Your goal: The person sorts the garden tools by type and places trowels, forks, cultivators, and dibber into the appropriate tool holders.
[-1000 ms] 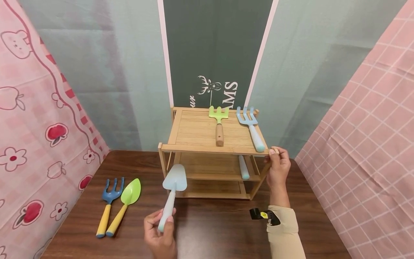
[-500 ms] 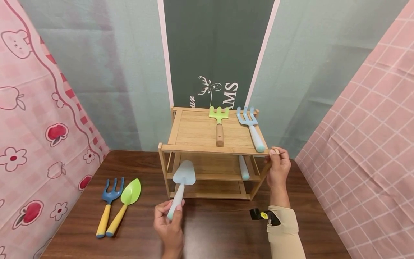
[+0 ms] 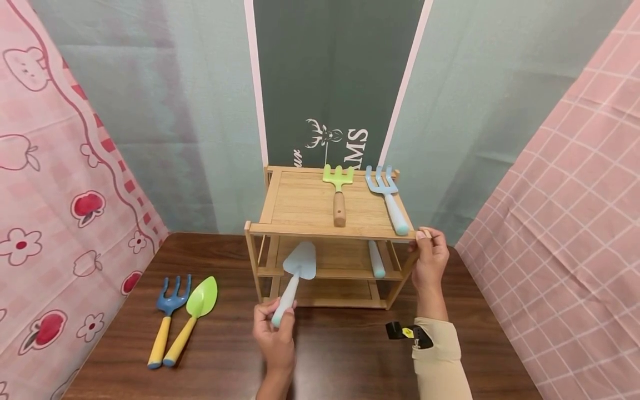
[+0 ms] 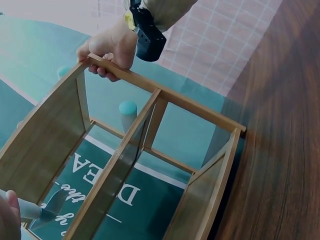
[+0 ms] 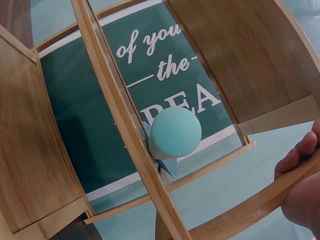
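Observation:
In the head view my left hand (image 3: 275,333) pinches the pale handle of a light blue garden trowel (image 3: 301,260). The blade points up and away, level with the opening above the middle shelf of a wooden rack (image 3: 325,229). At the rack's front right top corner, my right hand (image 3: 431,258) grips the frame. A green hand fork (image 3: 339,194) with a wooden handle and a light blue hand fork (image 3: 387,194) lie on the top shelf. On the middle shelf, a pale handle with a turquoise end (image 3: 377,259) shows; the top shelf hides most of that tool.
Left of the rack, a blue hand fork (image 3: 165,319) and a green trowel (image 3: 197,316), both yellow-handled, lie on the brown table (image 3: 350,355). Patterned pink cloths (image 3: 565,211) flank both sides, and a grey-green curtain (image 3: 210,139) hangs behind.
My left hand has moved right and forward, carrying the light blue trowel from the rack's left post toward the middle shelf opening. My right hand has stayed on the rack's corner.

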Motion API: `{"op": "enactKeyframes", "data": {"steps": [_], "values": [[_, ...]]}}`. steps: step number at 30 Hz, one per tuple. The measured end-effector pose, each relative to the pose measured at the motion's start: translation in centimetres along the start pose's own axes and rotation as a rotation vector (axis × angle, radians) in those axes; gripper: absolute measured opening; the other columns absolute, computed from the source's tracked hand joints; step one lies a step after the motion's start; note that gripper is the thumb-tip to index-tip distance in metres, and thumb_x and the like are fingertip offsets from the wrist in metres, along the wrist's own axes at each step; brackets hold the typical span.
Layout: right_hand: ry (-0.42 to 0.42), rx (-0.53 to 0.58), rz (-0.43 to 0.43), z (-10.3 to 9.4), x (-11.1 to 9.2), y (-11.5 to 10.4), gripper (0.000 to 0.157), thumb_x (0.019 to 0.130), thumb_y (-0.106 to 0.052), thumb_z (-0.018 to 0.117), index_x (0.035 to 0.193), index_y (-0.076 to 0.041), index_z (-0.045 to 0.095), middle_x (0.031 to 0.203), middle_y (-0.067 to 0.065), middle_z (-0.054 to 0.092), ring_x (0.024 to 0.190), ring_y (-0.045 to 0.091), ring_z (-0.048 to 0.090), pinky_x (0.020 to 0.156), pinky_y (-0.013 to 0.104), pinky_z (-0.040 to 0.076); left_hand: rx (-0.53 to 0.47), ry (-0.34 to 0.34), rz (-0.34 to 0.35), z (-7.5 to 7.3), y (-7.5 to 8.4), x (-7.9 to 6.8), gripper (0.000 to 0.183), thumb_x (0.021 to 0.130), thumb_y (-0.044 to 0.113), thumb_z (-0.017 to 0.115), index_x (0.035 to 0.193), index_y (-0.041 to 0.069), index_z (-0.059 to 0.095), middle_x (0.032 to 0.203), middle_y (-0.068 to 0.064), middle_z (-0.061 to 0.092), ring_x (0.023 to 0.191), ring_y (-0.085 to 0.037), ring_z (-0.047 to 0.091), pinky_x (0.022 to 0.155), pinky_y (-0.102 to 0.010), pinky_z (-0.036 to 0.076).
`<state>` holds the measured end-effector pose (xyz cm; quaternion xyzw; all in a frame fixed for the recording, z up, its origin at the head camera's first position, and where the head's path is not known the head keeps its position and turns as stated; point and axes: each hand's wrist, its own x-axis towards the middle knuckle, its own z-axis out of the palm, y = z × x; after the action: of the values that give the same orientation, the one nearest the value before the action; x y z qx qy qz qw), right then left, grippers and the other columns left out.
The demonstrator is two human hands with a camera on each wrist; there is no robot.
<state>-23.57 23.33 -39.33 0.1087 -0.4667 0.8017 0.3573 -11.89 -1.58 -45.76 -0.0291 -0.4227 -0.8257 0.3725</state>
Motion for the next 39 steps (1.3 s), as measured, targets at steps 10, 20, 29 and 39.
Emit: {"op": "enactKeyframes", "data": {"steps": [10, 20, 29, 39], "values": [[0.001, -0.008, 0.0, 0.1, 0.0, -0.1, 0.006, 0.087, 0.006, 0.055, 0.088, 0.001, 0.059, 0.075, 0.008, 0.054, 0.06, 0.015, 0.052, 0.054, 0.022, 0.044, 0.035, 0.062, -0.042, 1.5, -1.3, 0.4, 0.021, 0.066, -0.027, 0.045, 0.083, -0.021, 0.034, 0.091, -0.022, 0.045, 0.082, -0.026, 0.057, 0.071, -0.034, 0.053], [-0.007, -0.008, 0.0, -0.1, 0.0, -0.1, 0.006, 0.087, 0.005, 0.055, 0.089, 0.002, 0.058, 0.075, 0.008, 0.054, 0.061, 0.015, 0.052, 0.055, 0.022, 0.044, -0.032, 0.108, -0.073, 2.9, -2.8, 0.6, 0.021, 0.067, -0.026, 0.049, 0.082, -0.023, 0.036, 0.091, -0.021, 0.05, 0.079, -0.027, 0.061, 0.069, -0.035, 0.053], [0.001, -0.004, 0.014, 0.1, 0.0, -0.1, 0.007, 0.087, 0.005, 0.055, 0.088, 0.0, 0.059, 0.077, 0.008, 0.053, 0.06, 0.015, 0.052, 0.054, 0.022, 0.043, -0.006, 0.171, -0.1, 4.1, -4.1, 0.9, 0.021, 0.067, -0.023, 0.058, 0.082, -0.021, 0.043, 0.088, -0.02, 0.054, 0.077, -0.023, 0.061, 0.065, -0.029, 0.053], [0.004, -0.015, 0.024, 0.2, 0.0, -0.3, 0.009, 0.088, 0.006, 0.052, 0.089, 0.001, 0.059, 0.077, 0.008, 0.054, 0.061, 0.015, 0.053, 0.055, 0.022, 0.044, -0.001, 0.261, -0.132, 5.3, -5.4, 1.6, 0.02, 0.066, -0.021, 0.06, 0.082, -0.019, 0.048, 0.088, -0.018, 0.057, 0.079, -0.021, 0.057, 0.064, -0.022, 0.049]]}}
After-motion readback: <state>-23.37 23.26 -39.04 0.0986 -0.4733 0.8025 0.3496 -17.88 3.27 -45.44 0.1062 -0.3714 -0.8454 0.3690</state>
